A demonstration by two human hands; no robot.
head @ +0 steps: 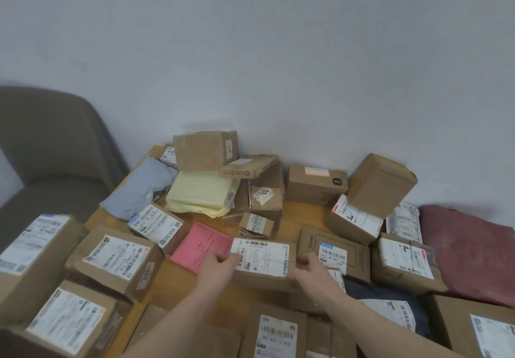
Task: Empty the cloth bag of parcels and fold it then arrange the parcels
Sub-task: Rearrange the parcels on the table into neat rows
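Both hands gripped one cardboard parcel [262, 263] at the middle of the wooden surface [303, 212]. The left hand [220, 267] held its left end, fingers curled over the white label; the right hand [309, 270] held its right end, fingers curled round the edge. The parcel's long axis ran left to right, directly between the two hands, so neither hand was nearer. A pink envelope [202, 246] lay just beside its left end and a flat brown box [334, 249] just beside its right end. Other parcels crowded the surface on all sides, with a loose heap against the wall [278, 51]. A dark red cloth [471, 254], possibly the folded bag, lay at the far right. In my judgement, the arranging stage was under way, and any placement would need both ends moved together past the close neighbours.
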